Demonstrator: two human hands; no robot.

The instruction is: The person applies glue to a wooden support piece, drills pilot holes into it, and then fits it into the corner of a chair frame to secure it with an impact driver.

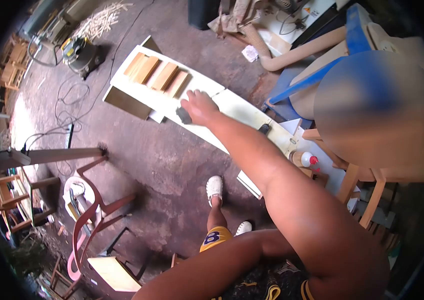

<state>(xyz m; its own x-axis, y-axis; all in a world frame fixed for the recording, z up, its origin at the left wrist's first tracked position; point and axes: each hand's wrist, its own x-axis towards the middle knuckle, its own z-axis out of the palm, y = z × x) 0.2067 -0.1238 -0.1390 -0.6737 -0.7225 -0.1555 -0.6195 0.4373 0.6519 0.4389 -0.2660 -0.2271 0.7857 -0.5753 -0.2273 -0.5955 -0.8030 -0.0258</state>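
Observation:
My right hand (201,107) reaches over the long white board (239,115), its fingers closed at a small dark grey block-like piece (184,116). What kind of thing that piece is, I cannot make out. Beyond my fingertips, several light wooden pieces (164,76) lie side by side at the far end of the board. My left arm crosses low in front of my body, and its hand is hidden behind my right arm. A small black object (264,129) rests on the board beside my right forearm.
A bottle with a red cap (313,160) stands at the board's near end. Blue-and-tan machinery (292,82) with a hose rises to the right. A shop vacuum (81,56), cables (79,95) and a reddish chair frame (103,205) are on the left.

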